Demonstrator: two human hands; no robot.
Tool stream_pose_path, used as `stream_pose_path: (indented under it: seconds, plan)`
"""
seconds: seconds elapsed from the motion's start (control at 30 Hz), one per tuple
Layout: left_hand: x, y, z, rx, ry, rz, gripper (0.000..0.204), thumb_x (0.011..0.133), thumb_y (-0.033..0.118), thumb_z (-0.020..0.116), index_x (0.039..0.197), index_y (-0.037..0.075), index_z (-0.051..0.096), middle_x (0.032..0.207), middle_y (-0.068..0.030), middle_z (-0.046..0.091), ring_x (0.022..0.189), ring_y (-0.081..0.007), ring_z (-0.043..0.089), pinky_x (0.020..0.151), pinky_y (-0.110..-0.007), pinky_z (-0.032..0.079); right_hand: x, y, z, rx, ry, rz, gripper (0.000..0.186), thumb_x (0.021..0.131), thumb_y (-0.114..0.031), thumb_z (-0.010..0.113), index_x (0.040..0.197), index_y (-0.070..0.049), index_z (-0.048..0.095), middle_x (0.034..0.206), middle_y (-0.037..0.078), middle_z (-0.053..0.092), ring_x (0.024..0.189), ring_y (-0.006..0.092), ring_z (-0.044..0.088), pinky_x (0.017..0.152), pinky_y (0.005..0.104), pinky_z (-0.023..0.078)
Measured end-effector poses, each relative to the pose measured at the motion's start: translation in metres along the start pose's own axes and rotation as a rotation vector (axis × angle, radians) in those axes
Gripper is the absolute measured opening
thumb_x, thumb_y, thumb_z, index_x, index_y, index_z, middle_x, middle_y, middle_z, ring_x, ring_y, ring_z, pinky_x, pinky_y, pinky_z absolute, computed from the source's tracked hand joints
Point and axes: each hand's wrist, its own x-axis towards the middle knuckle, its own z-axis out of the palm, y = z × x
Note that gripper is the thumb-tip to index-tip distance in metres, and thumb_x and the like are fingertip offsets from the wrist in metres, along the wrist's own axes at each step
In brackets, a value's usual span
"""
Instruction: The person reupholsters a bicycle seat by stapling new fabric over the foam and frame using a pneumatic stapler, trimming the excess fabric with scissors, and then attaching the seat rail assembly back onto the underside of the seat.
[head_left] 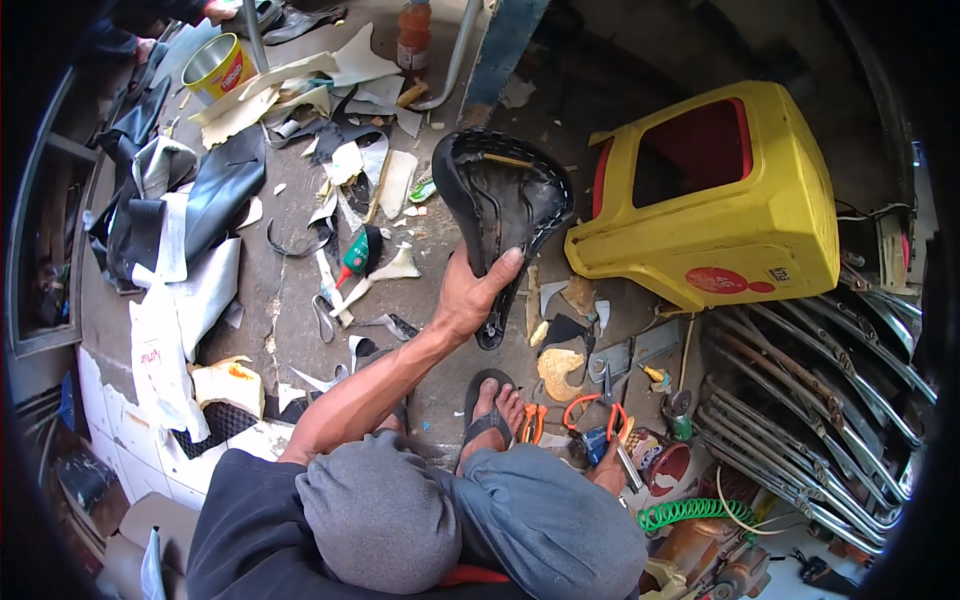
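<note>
My left hand (472, 295) is wrapped round the narrow nose of a black bicycle saddle (510, 195), thumb on its underside. The saddle is held above the floor with its hollow underside facing up, and small pale marks like staples run along its rim. Low on the right, my right hand (606, 474), partly hidden behind my knee, is closed round a blue and silver staple gun (597, 441). Beside that hand lie pliers with red handles (610, 400) and an orange-handled tool (533, 424). My sandalled foot (493, 408) rests on the floor between my hands.
A yellow plastic box (720, 235) with an opening stands at the right, above stacked metal tubes (810, 400). A green coiled hose (690, 513) lies lower right. Black sheets (220, 190), foam scraps (398, 180), a green glue bottle (357, 255) and a yellow can (217, 70) are leftward.
</note>
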Motion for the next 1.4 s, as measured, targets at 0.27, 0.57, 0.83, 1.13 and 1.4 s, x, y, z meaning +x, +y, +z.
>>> stream_pose_path:
  seconds: [0.27, 0.57, 0.83, 1.13, 1.4]
  plan:
    - [-0.006, 0.022, -0.011, 0.101, -0.011, 0.061, 0.068, 0.091, 0.055, 0.071, 0.125, -0.003, 0.057, 0.105, -0.0111, 0.065, 0.097, -0.0197, 0.058, 0.09, -0.037, 0.047, -0.027, -0.087, -0.128, 0.303, -0.027, -0.326, 0.05, 0.077, -0.026, 0.074, 0.121, -0.003, 0.067, 0.079, 0.021, 0.072, 0.075, 0.04, 0.072, 0.071, 0.0472, 0.057]
    - [-0.011, 0.033, 0.01, 0.125, -0.046, 0.077, 0.067, 0.092, 0.053, 0.07, 0.126, -0.003, 0.056, 0.106, -0.0125, 0.066, 0.099, -0.0218, 0.06, 0.091, -0.038, 0.047, -0.054, -0.18, -0.231, 0.358, 0.343, -1.235, 0.054, 0.07, -0.02, 0.085, 0.118, 0.0, 0.07, 0.083, 0.015, 0.074, 0.072, 0.0293, 0.074, 0.065, 0.037, 0.059]
    - [-0.014, 0.036, 0.014, 0.149, -0.024, 0.111, 0.066, 0.092, 0.05, 0.071, 0.128, -0.003, 0.055, 0.109, -0.014, 0.067, 0.1, -0.0236, 0.061, 0.092, -0.038, 0.047, -0.054, -0.182, -0.219, 0.323, 0.369, -1.251, 0.062, 0.067, -0.023, 0.085, 0.122, -0.002, 0.069, 0.072, 0.01, 0.066, 0.062, 0.026, 0.068, 0.058, 0.0369, 0.055]
    - [-0.023, 0.029, 0.024, 0.252, -0.007, 0.138, 0.077, 0.087, 0.057, 0.076, 0.128, -0.004, 0.053, 0.109, -0.0177, 0.065, 0.102, -0.0263, 0.062, 0.091, -0.041, 0.049, -0.061, -0.184, -0.223, 0.292, 0.351, -1.247, 0.06, 0.07, -0.023, 0.083, 0.125, -0.004, 0.068, 0.07, 0.009, 0.064, 0.061, 0.0263, 0.067, 0.055, 0.0387, 0.053]
    - [-0.027, 0.022, 0.026, 0.302, -0.051, 0.175, 0.083, 0.082, 0.061, 0.078, 0.127, -0.004, 0.051, 0.108, -0.0205, 0.065, 0.105, -0.0306, 0.064, 0.09, -0.044, 0.051, -0.065, -0.188, -0.216, 0.431, 0.254, -1.135, 0.057, 0.073, -0.022, 0.083, 0.126, -0.008, 0.067, 0.079, 0.015, 0.072, 0.067, 0.0322, 0.072, 0.058, 0.0423, 0.056]
